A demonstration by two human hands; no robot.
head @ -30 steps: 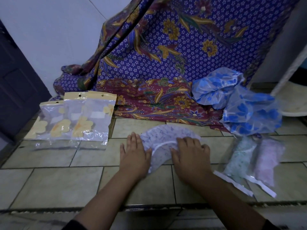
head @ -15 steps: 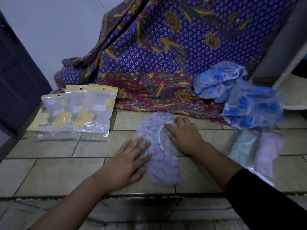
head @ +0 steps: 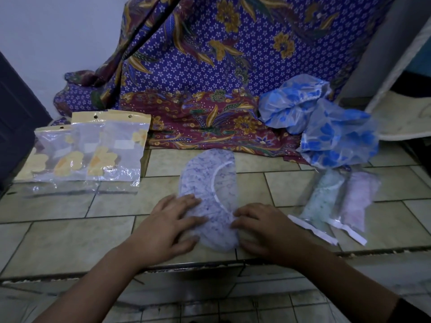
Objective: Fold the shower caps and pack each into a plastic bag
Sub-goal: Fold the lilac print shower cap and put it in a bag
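Hands flatten a lilac-print shower cap [head: 205, 178] on a tiled floor [head: 70, 236]. The cap lies doubled into a long half-moon. Its long axis runs away from the person, and its white elastic hem curves down the right half. The cap's near end sits between the two hands, and its far end lies beyond the fingertips, toward the batik cloth [head: 210, 66] behind it.

The left hand [head: 168, 224] presses flat, fingers straight, on the cap's near-left flank. The right hand [head: 263, 229] rests loosely bent fingertips on the near-right edge by the hem, gripping nothing. Both are equally close, so the next fold would likely bring the far end toward the person.

Empty plastic bags [head: 93, 155] lie left of the cap. Two packed bags [head: 338, 201] lie to its right, and blue caps [head: 326, 131] wait behind-right.
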